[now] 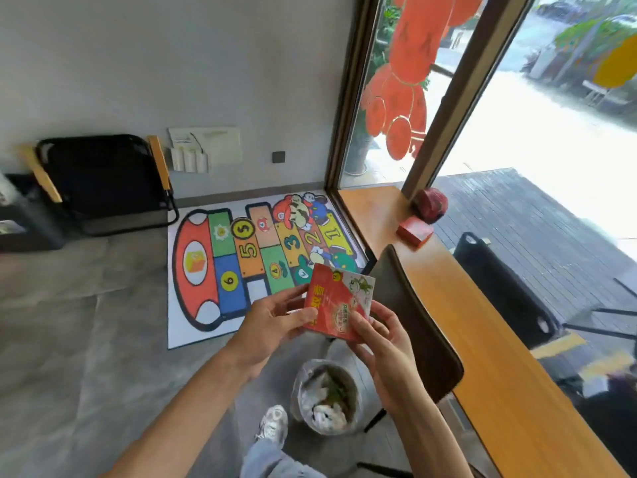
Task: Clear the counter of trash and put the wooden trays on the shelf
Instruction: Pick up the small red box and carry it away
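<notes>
A flat red and white printed packet (336,301) is held up in front of me, above the floor. My left hand (275,322) pinches its left edge between thumb and fingers. My right hand (382,343) grips its lower right corner. Below the hands a small bin (325,398) lined with a clear bag stands on the floor, holding crumpled white paper and scraps. The long wooden counter (482,326) runs along the window on the right. On its far end lie a small red box (414,232) and a dark red rounded object (431,203).
A dark chair back (413,319) stands between me and the counter. A colourful hopscotch mat (255,260) lies on the grey floor ahead. A folded black chair (103,181) leans on the back wall. My shoe (274,422) is beside the bin.
</notes>
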